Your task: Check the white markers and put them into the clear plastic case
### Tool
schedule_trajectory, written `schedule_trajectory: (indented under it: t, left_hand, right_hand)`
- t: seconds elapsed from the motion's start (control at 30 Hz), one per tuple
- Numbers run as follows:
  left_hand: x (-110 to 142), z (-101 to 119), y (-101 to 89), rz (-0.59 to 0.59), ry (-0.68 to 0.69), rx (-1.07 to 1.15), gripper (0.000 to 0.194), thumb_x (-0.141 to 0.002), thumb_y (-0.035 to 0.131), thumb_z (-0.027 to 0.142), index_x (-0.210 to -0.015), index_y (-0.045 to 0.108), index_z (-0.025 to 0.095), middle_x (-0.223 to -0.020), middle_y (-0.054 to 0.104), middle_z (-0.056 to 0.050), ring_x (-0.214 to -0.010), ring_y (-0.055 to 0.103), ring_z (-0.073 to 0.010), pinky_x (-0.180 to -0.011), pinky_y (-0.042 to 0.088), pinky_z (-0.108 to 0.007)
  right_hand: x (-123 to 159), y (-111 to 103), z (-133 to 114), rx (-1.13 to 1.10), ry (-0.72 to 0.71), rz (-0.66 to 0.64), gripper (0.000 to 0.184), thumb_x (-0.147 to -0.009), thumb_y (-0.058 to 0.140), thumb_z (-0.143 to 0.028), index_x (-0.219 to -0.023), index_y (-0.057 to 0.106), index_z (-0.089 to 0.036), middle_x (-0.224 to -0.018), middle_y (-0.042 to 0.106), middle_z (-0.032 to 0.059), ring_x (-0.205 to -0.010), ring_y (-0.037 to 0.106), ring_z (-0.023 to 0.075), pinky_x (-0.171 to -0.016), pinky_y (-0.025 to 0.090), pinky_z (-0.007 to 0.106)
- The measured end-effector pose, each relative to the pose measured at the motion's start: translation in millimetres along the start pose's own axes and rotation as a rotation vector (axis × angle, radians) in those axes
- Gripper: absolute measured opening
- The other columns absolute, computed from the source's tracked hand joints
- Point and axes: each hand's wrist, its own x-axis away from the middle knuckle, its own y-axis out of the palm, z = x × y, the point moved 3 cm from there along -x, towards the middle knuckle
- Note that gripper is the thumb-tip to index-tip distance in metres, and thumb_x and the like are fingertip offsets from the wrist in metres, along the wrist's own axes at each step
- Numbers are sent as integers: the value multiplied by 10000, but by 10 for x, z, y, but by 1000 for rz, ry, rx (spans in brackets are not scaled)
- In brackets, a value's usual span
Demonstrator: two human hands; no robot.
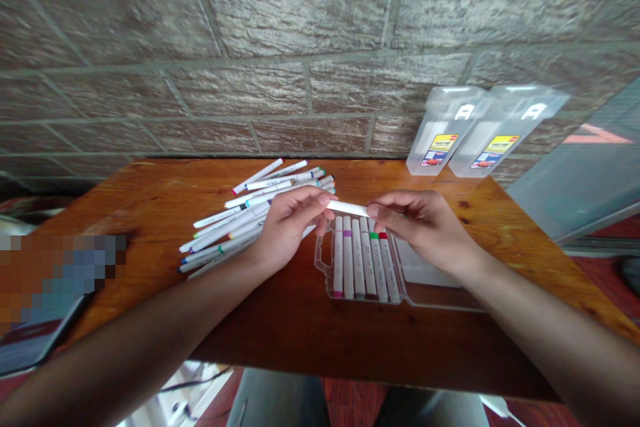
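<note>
A white marker (349, 207) is held level between my two hands, above the far edge of an open clear plastic case (406, 300). My left hand (287, 223) pinches its left end; my right hand (425, 223) pinches its right end, and the fingers cover both tips. Below, several white markers (363, 267) lie side by side in the case's left half, with pink, purple, green and red bands. The case's right half reaches under my right forearm. Left of the case, a loose pile of white markers (230, 220) with coloured ends is partly hidden by my left hand.
Two clear plastic boxes (435, 133) with yellow and blue labels stand at the table's back right, near the stone-patterned wall (300, 33). A dark-edged flat device (30, 347), partly pixelated, is at the left. The wooden table's (280, 340) front edge lies close to my legs.
</note>
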Motion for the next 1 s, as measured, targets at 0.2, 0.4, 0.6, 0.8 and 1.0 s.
schedule_trajectory:
  t: [0.2,0.4,0.6,0.8,1.0]
  left_hand:
    - [-21,36,-9,43,3,53,205,-882,785,356,-902,795,152,-712,699,-19,-543,572,-99,-536,461,-241]
    - [-35,42,-20,80,-13,118,192,-851,806,342,-850,791,151,-684,675,-12,-533,553,-86,-517,436,-222]
    - [-54,43,-29,113,-42,179,179,-821,824,319,-826,789,143,-671,668,-9,-517,549,-81,-511,429,-224]
    - [-66,69,-20,143,-56,236,190,-768,855,299,-805,780,128,-645,647,-1,-498,533,-77,-492,418,-223]
    - [-69,69,-24,149,-56,255,183,-764,855,281,-811,781,121,-659,658,-8,-499,531,-74,-494,423,-215]
  right_hand:
    - [-5,-7,1,-43,33,19,287,-866,824,-471,-845,805,-185,-678,720,12,-572,555,122,-544,437,263]
    - [1,-20,42,-139,47,35,213,-870,836,-403,-896,835,-191,-665,720,2,-523,505,99,-496,394,254]
    - [14,-36,95,-235,89,40,193,-893,832,-382,-983,854,-213,-716,749,15,-533,531,98,-491,425,246]
    - [14,-51,100,-304,94,47,172,-894,831,-339,-1024,858,-229,-778,790,28,-547,576,98,-493,465,232]
    - [16,-36,67,-371,85,53,147,-885,835,-321,-1002,866,-237,-823,824,47,-567,622,106,-506,505,226]
